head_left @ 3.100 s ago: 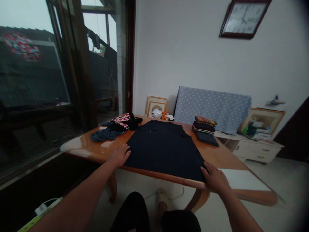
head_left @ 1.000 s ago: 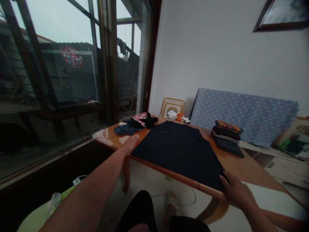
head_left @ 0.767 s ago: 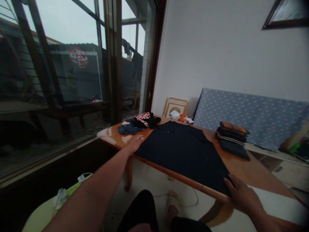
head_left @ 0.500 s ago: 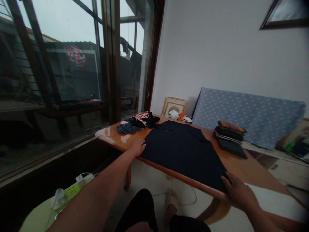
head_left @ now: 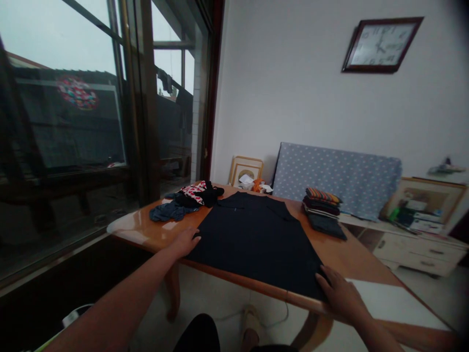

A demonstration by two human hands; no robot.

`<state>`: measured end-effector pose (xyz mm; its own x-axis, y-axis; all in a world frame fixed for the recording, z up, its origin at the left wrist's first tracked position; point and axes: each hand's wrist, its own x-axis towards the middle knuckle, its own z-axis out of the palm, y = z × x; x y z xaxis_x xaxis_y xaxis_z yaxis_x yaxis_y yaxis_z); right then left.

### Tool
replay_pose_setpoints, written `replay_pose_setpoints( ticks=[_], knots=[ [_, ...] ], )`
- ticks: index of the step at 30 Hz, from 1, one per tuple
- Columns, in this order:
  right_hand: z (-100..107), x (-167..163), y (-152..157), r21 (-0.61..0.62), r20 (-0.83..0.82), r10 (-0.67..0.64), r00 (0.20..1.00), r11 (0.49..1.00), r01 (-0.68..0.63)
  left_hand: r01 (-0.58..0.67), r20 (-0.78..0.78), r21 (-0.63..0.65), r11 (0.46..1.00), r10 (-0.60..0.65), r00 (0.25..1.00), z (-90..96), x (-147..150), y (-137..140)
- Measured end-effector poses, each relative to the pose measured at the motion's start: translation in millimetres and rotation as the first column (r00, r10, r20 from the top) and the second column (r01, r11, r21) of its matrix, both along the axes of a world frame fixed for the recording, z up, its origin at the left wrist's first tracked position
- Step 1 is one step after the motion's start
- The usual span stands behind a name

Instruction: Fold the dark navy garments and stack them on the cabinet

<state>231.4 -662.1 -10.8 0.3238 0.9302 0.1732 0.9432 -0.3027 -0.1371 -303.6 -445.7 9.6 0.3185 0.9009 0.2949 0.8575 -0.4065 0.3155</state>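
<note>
Single head-worn camera is looking forward and down from above the person's knee (head_left: 198, 334), facing the table (head_left: 361, 256) across its near edge. Left forearm (head_left: 120, 298) is sitting closest; left hand (head_left: 186, 242) and right hand (head_left: 340, 292) are falling farther out, wall (head_left: 293, 88) standing behind, window (head_left: 73, 132) filling the left.

The shirt (head_left: 252, 239) is laid out mid-frame on the table (head_left: 351, 259) — heaped clothes (head_left: 174, 210) are bunched to its left, a clothes stack (head_left: 322, 212) is parked right, and a clock (head_left: 383, 45) is hung upper right.
</note>
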Motion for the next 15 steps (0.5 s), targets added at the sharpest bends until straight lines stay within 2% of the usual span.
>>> replay_pose_setpoints(
  ticks=[5, 8, 11, 15],
  knots=[
    [-11.8, 23.3, 13.2, 0.014, -0.134, 0.05, 0.99, 0.999, -0.049, 0.053, -0.096, -0.088, 0.995, -0.062, 0.993, 19.2, -3.9, 17.1],
    [-7.7, 37.0, 22.1, -0.033, -0.213, 0.065, 0.975, 0.997, -0.074, 0.071, -0.149, -0.176, 0.982, -0.098, 0.984, 38.7, -1.7, 29.4],
    [9.3, 46.1, 33.4, -0.104, -0.302, 0.072, 0.951, 0.989, -0.108, 0.048, -0.182, -0.236, 0.971, -0.093, 0.979, 58.5, 5.6, 47.8],
    [44.5, 51.9, 59.3, -0.138, -0.361, 0.115, 0.925, 0.975, -0.175, 0.032, -0.156, -0.213, 0.977, -0.067, 0.985, 80.7, 25.9, 85.1]
  ],
)
